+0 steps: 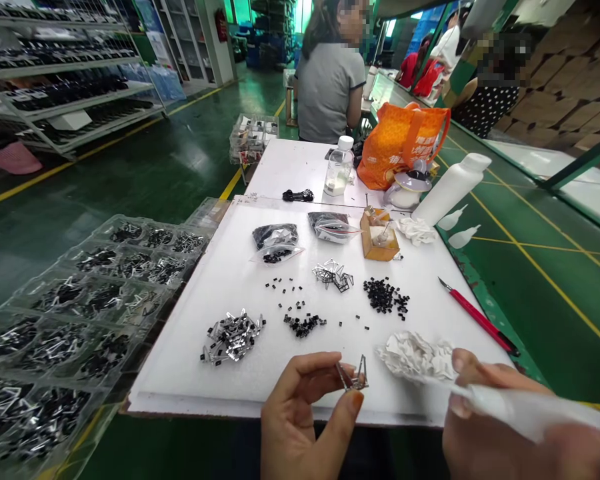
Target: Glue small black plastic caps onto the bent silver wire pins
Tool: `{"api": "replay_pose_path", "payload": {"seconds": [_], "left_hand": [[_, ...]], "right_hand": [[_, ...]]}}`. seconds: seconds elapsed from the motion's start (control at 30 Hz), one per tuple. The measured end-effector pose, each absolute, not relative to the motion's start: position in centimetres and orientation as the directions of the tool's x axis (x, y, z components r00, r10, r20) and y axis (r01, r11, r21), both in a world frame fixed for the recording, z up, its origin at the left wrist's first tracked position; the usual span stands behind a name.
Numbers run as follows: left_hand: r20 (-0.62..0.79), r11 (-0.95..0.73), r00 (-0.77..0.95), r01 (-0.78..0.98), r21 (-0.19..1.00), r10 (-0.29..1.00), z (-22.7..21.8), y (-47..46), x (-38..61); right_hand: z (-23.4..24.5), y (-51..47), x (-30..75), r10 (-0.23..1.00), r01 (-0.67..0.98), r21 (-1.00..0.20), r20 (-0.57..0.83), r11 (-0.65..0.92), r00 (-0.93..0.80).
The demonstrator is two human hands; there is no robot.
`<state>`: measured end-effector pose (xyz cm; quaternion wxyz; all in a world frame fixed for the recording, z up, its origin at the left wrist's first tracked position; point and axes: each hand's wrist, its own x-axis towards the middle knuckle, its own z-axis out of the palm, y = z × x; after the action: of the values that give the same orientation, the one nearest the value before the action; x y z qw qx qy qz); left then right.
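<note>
Green painted floor [130, 213] with yellow lines runs through a workshop, past wire shelving [65, 87] stacked with dark parts on one side and stacked cardboard cartons [565, 87] on the other. A co-worker in a grey shirt [327, 87] sits at the far end of the counter [300, 167]. Nearer, a white foam board [220, 313] covers the counter, beside clear plastic trays [70, 320] packed with black and silver pieces.

On the board lie a heap of black-and-silver components [233, 337], scattered small black pieces [385, 297], two zip bags [275, 237], and a small cardboard box [380, 233]. Beyond them stand a clear bottle [339, 167] and an orange bag [400, 143]. A red-handled craft knife [480, 319] lies along the board's right edge.

At the near edge, the left hand [305, 413] has a narrow pinch grip, thumb and forefinger closed on a small metal part [353, 377] with thin, angular silver legs. The right hand [495, 413] wraps around a white squeeze bottle [530, 413], its slim tip aimed toward the left hand, just over crumpled white tissue [415, 357].
</note>
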<state>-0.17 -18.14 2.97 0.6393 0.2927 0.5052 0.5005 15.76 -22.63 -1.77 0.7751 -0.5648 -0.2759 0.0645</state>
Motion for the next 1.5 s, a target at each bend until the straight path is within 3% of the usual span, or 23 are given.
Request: {"api": "replay_pose_path", "payload": {"seconds": [0.13, 0.2, 0.3, 0.4, 0.47, 0.77, 0.97, 1.17, 1.23, 1.33, 1.5], "left_hand": [[-0.338, 0.300, -0.075, -0.315, 0.900, 0.938, 2.1, -17.5, -1.2], [-0.338, 0.284, -0.135, -0.309, 0.908, 0.932, 1.8, -17.1, -1.9], [-0.342, 0.268, -0.215, -0.313, 0.911, 0.915, 1.6, -16.5, -2.9], [-0.359, 0.273, -0.245, -0.323, 0.906, 0.901, 1.7, -16.4, -3.5], [-0.369, 0.277, -0.252, -0.335, 0.901, 0.894, 1.8, -16.4, -3.7], [-0.452, 0.378, -0.116, -0.391, 0.839, 0.884, 0.3, -16.0, -5.0], [-0.438, 0.348, -0.169, -0.390, 0.852, 0.883, 1.0, -16.0, -4.2], [-0.436, 0.357, -0.175, -0.352, 0.865, 0.883, 1.2, -16.2, -3.6], [-0.437, 0.368, -0.162, -0.333, 0.868, 0.885, 1.2, -16.1, -3.3], [-0.431, 0.376, -0.134, -0.307, 0.874, 0.892, 1.3, -16.2, -2.8], [-0.403, 0.360, -0.092, -0.300, 0.883, 0.911, 1.4, -16.5, -2.2]], "right_hand": [[-1.2, -20.3, 18.2, 0.688, 0.108, -0.991, 0.129, 0.073, 0.715], [-0.6, -18.5, 19.0, 0.838, 0.200, -0.977, 0.044, -0.079, 0.543], [0.3, -15.8, 18.5, 0.964, 0.456, -0.878, -0.021, -0.144, 0.264], [0.4, -13.7, 16.7, 0.991, 0.723, -0.678, -0.084, -0.135, 0.107], [-0.1, -12.9, 15.5, 0.994, 0.787, -0.609, -0.100, -0.096, 0.044], [-1.7, -12.3, 14.6, 0.992, 0.758, -0.648, -0.127, -0.080, -0.005], [-1.2, -12.2, 15.1, 0.993, 0.530, -0.840, -0.097, -0.117, 0.066], [-1.1, -15.3, 15.2, 0.965, 0.072, -0.982, -0.155, -0.173, 0.210], [-0.8, -16.8, 14.8, 0.938, -0.221, -0.962, -0.219, -0.161, 0.270], [-0.1, -18.7, 14.2, 0.901, -0.583, -0.807, -0.322, -0.099, 0.292], [0.9, -20.2, 13.8, 0.925, -0.682, -0.730, -0.295, -0.056, 0.239]]}}
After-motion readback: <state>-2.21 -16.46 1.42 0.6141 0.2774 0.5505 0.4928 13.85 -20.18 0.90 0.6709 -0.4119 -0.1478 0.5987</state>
